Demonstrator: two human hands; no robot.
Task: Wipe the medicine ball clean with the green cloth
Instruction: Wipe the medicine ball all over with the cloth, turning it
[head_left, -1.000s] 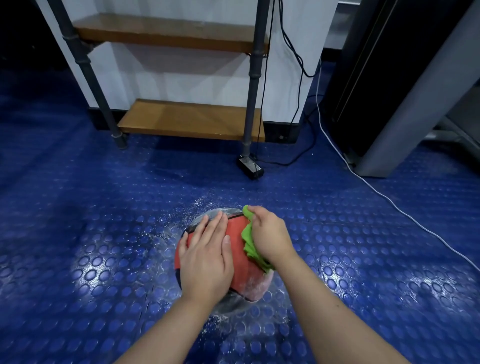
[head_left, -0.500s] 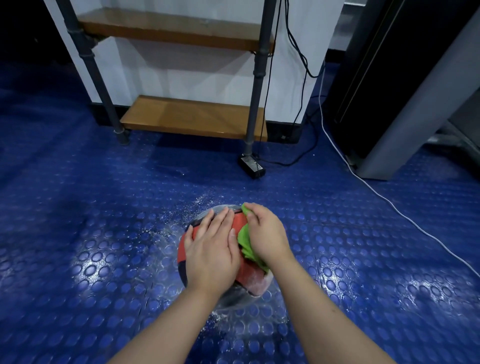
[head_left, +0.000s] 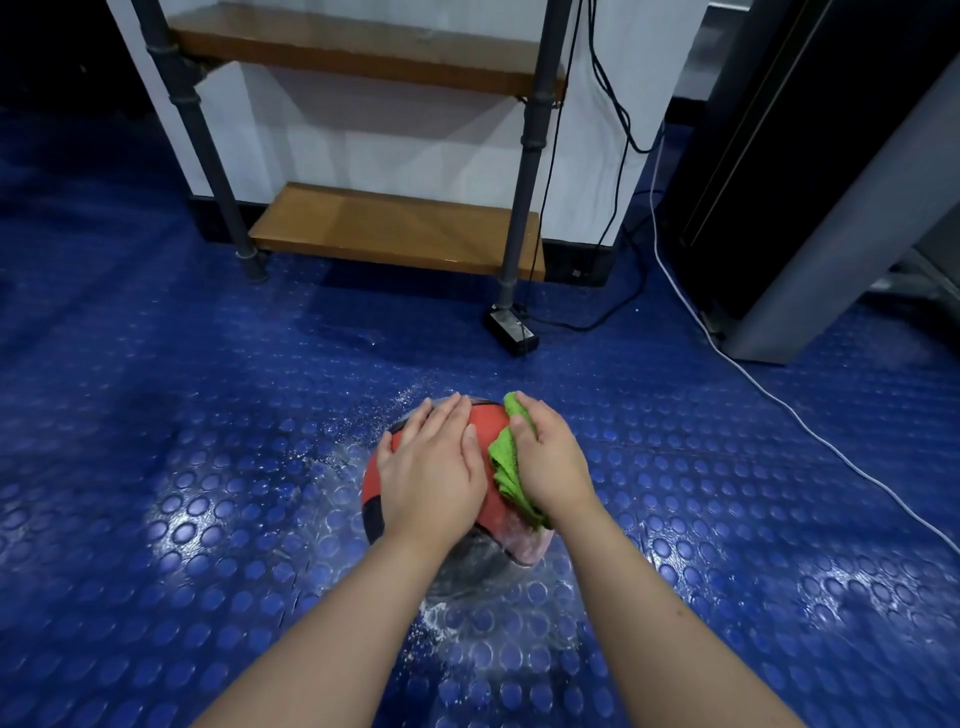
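Note:
A red and black medicine ball (head_left: 485, 431) rests on the blue studded floor, dusted with white powder on its lower right. My left hand (head_left: 434, 470) lies flat on its top left, fingers spread and pointing away from me. My right hand (head_left: 550, 462) presses a crumpled green cloth (head_left: 506, 457) against the ball's upper right side. Most of the ball's top is hidden under the two hands.
White powder is scattered on the floor (head_left: 156, 467) around the ball. A shelf unit (head_left: 395, 228) with wooden boards and grey pipe legs stands behind. A black box (head_left: 511, 330) and cables lie by its right leg. A white cable (head_left: 779, 410) crosses the floor on the right.
My right hand has shifted slightly with the cloth over the ball's right side. My left hand has stayed flat on the ball, moving closer to the right hand and apart again.

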